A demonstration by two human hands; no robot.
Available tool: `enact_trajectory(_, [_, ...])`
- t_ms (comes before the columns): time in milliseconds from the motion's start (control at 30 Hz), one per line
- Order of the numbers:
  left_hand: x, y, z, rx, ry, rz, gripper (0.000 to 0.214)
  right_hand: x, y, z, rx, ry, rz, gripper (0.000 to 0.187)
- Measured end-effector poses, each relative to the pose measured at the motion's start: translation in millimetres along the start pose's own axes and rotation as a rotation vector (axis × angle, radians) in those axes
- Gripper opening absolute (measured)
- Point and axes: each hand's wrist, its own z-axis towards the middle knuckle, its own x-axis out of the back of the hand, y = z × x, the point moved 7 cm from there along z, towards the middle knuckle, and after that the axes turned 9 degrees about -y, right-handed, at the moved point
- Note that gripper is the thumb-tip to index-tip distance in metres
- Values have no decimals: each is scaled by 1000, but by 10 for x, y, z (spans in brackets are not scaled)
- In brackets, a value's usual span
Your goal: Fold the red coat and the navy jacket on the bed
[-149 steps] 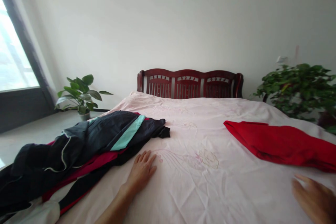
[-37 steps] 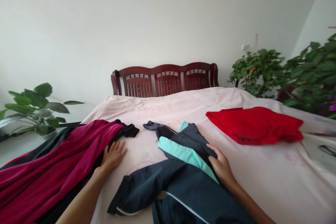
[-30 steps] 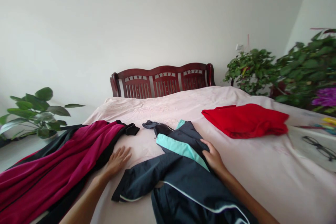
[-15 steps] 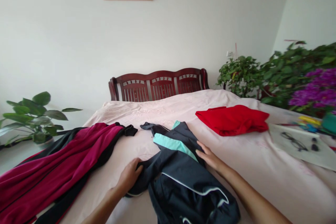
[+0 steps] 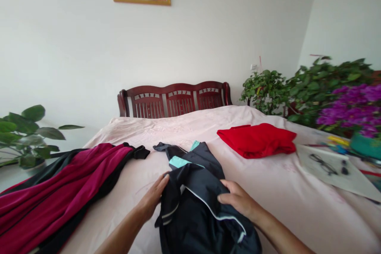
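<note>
A dark blue jacket point(image 5: 205, 190) lies on the pink bed sheet point(image 5: 279, 202), in the middle, right in front of the person. It is long, and its long way runs from the person out toward the brown headboard point(image 5: 175, 88). It does not go quite straight: the far end leans a bit to the left. The wide, bunched part is near the person. At the far end a thin dark piece points out to the left, and a light green tip beside it points toward the headboard. A white line on the jacket slants down to the right.

The left hand point(image 5: 152, 196) touches the left edge of the jacket, with its fingers close together and pointing away from the person. I cannot tell if it pinches the cloth. The right hand point(image 5: 238, 200) is on the right side, fingers bent a little, thumb a small way from the first finger. Its fingertips touch the cloth, but I cannot tell how tightly it holds on.

To the left of the jacket are pink and black clothes point(image 5: 80, 182), stretched slantwise. To the right is a folded red cloth point(image 5: 257, 141), longer from side to side. Farther right, glasses point(image 5: 324, 165) lie on a pale sheet point(image 5: 354, 182).
</note>
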Motion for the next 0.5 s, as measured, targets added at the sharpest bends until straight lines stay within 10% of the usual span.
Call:
enact_trajectory(200, [-396,-194,-327,136,-380,-273,64,-190,-432,79,180,63,684,38])
enact_trajectory(500, [-1019,-428,-473,448,-603,-641,62,-350,-679,635,152,-2,783,31])
